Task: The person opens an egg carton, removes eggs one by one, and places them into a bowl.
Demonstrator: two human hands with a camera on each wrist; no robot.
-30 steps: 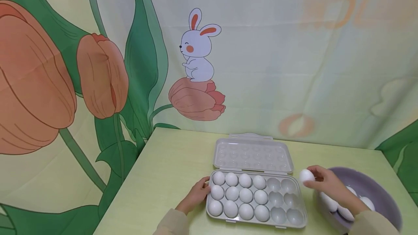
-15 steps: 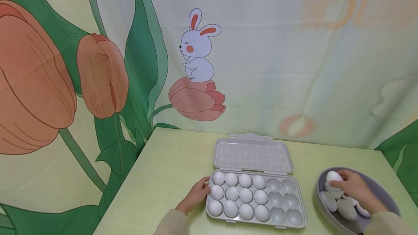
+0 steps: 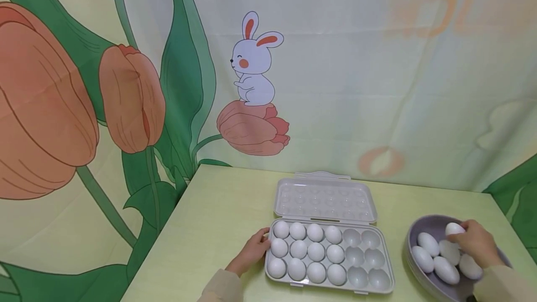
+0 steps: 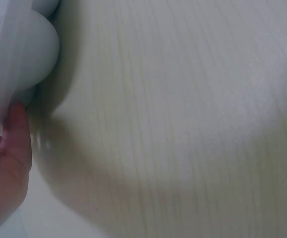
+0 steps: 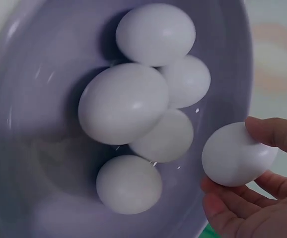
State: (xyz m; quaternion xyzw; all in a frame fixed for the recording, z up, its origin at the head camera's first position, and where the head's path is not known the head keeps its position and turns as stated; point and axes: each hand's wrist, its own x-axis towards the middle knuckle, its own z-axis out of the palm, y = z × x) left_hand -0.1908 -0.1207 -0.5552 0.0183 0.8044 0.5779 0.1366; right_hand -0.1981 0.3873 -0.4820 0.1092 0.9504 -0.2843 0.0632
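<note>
A grey egg carton (image 3: 373,289) lies with its lid (image 3: 325,195) folded back, white eggs (image 3: 316,251) filling its left columns and the two right columns bare. My left hand (image 3: 251,251) holds the carton's left rim; in the left wrist view the fingers (image 4: 18,134) are at that edge, partly cut off. At the right stands a purple-grey bowl (image 3: 413,234) with several white eggs (image 5: 123,104) in it. My right hand (image 3: 479,244) pinches one white egg (image 5: 239,154) between thumb and fingers, over the bowl's far side.
The pale wood-grain table (image 3: 226,204) carries the carton and bowl side by side, with a narrow gap between them. A printed curtain (image 3: 335,83) with tulips and a rabbit hangs behind the table's back edge.
My right hand, holding an egg, has moved rightward from the gap beside the carton to over the bowl. The left hand and the carton's eggs stay as they were.
</note>
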